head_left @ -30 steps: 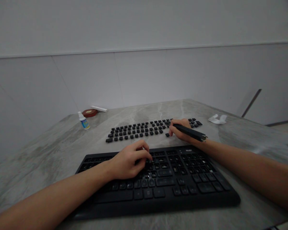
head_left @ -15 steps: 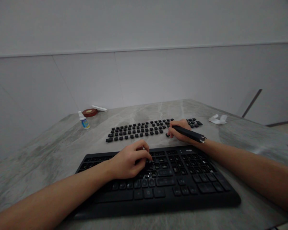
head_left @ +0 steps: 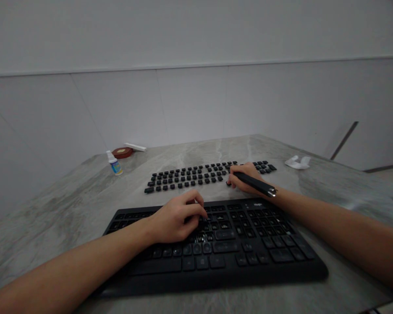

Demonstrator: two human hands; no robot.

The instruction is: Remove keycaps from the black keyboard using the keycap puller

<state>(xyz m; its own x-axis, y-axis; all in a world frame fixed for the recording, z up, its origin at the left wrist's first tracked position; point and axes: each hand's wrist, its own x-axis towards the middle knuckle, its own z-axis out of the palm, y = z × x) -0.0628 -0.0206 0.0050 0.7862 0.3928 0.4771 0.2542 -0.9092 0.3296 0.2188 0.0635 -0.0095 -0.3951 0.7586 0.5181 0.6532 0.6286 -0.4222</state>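
My left hand [head_left: 178, 218] rests on a black keyboard [head_left: 216, 279], fingers bent and apart, their tips touching the area with the keycaps off. I see nothing held in it. Beyond the keyboard, my right hand [head_left: 244, 176] is closed around a slim black tool with a shiny metal end [head_left: 257, 184], which points back toward my wrist; its exact kind is unclear. The fingertips of that hand touch or nearly touch a small black keycap [head_left: 228, 183]. Rows of loose black keycaps [head_left: 186, 176] lie on the table, partly hidden behind the right hand. Keycaps remain on the keyboard's near rows.
On the grey marbled table [head_left: 68, 222], a small spray bottle [head_left: 114, 163] stands at the left. Behind it lie a reddish-brown case [head_left: 122, 152] and a white strip [head_left: 135, 147]. Crumpled white tissue [head_left: 297, 162] sits at the right. A pale wall [head_left: 196, 104] borders the far edge.
The right hand has shifted slightly left, and the black tool in it has tilted a little. My left hand and the keyboard stay nearly as they were.
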